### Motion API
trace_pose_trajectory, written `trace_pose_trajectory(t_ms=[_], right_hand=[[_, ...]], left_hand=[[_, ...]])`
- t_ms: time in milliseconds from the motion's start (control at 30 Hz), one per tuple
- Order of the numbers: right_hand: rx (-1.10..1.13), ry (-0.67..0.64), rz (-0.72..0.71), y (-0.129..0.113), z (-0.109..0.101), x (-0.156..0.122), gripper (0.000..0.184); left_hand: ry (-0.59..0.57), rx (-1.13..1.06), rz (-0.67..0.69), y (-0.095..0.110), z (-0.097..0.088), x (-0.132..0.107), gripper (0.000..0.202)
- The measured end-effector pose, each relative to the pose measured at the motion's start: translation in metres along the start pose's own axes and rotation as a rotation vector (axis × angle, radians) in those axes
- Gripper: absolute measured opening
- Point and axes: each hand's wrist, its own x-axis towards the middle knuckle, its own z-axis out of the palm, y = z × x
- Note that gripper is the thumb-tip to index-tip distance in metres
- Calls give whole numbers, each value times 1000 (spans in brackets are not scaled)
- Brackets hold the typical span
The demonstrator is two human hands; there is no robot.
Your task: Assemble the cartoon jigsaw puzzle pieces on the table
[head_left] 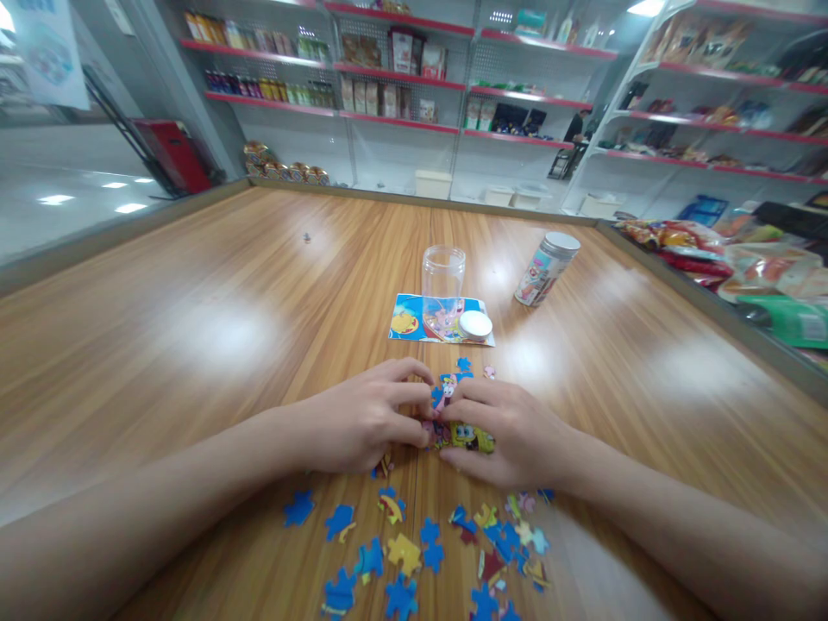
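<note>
My left hand (362,423) and my right hand (511,431) meet at the middle of the wooden table (194,328), fingers curled and pressed onto a small joined cluster of jigsaw pieces (462,435). Both hands pinch at this cluster from either side. Several loose blue, yellow and red puzzle pieces (420,552) lie scattered on the table nearer to me, below my wrists. A few more pieces (463,366) lie just beyond my fingers.
A picture card (414,319) lies farther back, with an open clear jar (443,276) standing on it and a white lid (475,324) beside it. A closed labelled jar (547,269) tilts to the right. Snack packets (743,259) line the right edge; shop shelves stand behind.
</note>
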Motion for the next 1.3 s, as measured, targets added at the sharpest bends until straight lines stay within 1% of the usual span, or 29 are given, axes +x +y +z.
trace_pose_trajectory(t_ms=[100, 300, 433, 533, 600, 700, 833, 1000, 1167, 1300], right_hand=[[-34, 22, -29, -1, 1, 1, 26], [-35, 49, -42, -2, 2, 2, 24], [-65, 24, -43, -3, 1, 4, 21], [-76, -1, -43, -4, 0, 5, 14], [-67, -1, -45, -4, 0, 6, 16], [-75, 2, -44, -4, 1, 6, 21], [-89, -17, -17, -4, 3, 6, 21], [-55, -39, 57, -6, 5, 8, 19], [-50, -10, 96, -8, 4, 11, 15], [-36, 8, 105, -9, 4, 12, 17]], left_hand=[[-1, -2, 3, 0, 0, 0, 31], [-7, -3, 5, -1, 1, 0, 32], [-23, 0, -15, 3, 0, 1, 31], [-58, 7, -49, 7, 0, 4, 37], [-76, 20, -67, 10, 0, 5, 41], [-86, 47, -79, 13, 0, 6, 39], [-82, 76, -88, 16, 0, 7, 38], [-119, 97, -106, 18, -1, 8, 38], [-123, 95, -104, 20, -2, 10, 34], [-133, 92, -102, 22, -3, 13, 34]])
